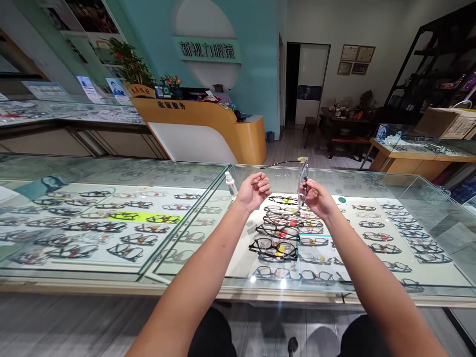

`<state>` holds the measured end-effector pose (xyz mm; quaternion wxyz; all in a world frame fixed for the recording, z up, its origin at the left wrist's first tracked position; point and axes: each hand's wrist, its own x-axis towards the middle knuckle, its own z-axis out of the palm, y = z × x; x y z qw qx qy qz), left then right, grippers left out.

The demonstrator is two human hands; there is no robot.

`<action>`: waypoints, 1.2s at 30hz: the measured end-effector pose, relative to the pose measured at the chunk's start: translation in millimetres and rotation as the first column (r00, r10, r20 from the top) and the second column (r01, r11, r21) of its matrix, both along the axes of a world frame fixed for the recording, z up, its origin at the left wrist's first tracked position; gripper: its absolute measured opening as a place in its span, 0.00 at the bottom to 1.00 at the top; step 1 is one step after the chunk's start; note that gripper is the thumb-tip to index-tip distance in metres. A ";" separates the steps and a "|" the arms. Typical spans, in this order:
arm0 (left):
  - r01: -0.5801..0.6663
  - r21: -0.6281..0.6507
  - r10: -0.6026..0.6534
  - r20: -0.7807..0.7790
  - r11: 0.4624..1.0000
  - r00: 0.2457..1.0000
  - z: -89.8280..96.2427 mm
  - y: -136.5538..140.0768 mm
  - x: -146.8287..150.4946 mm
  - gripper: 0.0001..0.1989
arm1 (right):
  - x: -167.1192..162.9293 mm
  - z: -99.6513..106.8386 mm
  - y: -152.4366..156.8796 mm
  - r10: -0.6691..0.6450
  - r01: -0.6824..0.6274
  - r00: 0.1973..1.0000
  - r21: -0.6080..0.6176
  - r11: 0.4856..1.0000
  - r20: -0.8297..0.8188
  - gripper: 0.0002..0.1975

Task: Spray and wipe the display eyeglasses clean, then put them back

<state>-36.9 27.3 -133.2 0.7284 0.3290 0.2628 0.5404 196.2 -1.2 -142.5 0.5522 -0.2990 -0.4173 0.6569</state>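
My right hand (pixel 317 198) pinches a pair of eyeglasses (pixel 304 184) by the frame, raised above the glass display case (pixel 208 233). The lenses are turned nearly edge-on, and one thin dark temple reaches left, with a yellow tag near its hinge. Just below the tip of that temple is my left hand (pixel 254 192), its fingers curled inward; whether anything is inside them is hidden. Beside my left wrist stands a small white bottle (pixel 231 184). Beneath both hands, rows of eyeglasses (pixel 273 247) lie in view, some with red or yellow tags.
A second glass case section (pixel 92 171) with more frames adjoins on the left. Behind stands a curved wooden counter (pixel 201 111) with plants. At right are another showcase (pixel 420 151) and a cardboard box (pixel 448 123). A dark stool (pixel 310 130) stands near the doorway.
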 end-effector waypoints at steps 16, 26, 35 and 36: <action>0.176 0.297 0.006 -0.525 0.938 0.851 -9.7 -13.6 24.5 0.26 | -17.4 -12.5 -5.2 0.135 -0.137 0.985 0.019 0.990 0.104 0.23; 0.026 0.258 0.061 -0.322 0.966 0.945 -8.3 -9.8 20.5 0.28 | -12.6 -7.2 -3.9 0.018 -0.017 1.000 0.022 1.000 -0.014 0.22; -0.051 0.183 0.113 -0.343 0.982 0.932 -5.1 -8.2 16.2 0.23 | -9.8 -5.1 -2.2 -0.026 0.024 0.991 -0.016 1.000 -0.130 0.21; -0.058 0.215 0.142 -0.401 0.975 0.905 -5.1 -8.2 15.4 0.21 | -8.5 -4.9 -1.6 -0.027 0.025 0.990 -0.012 1.000 -0.137 0.21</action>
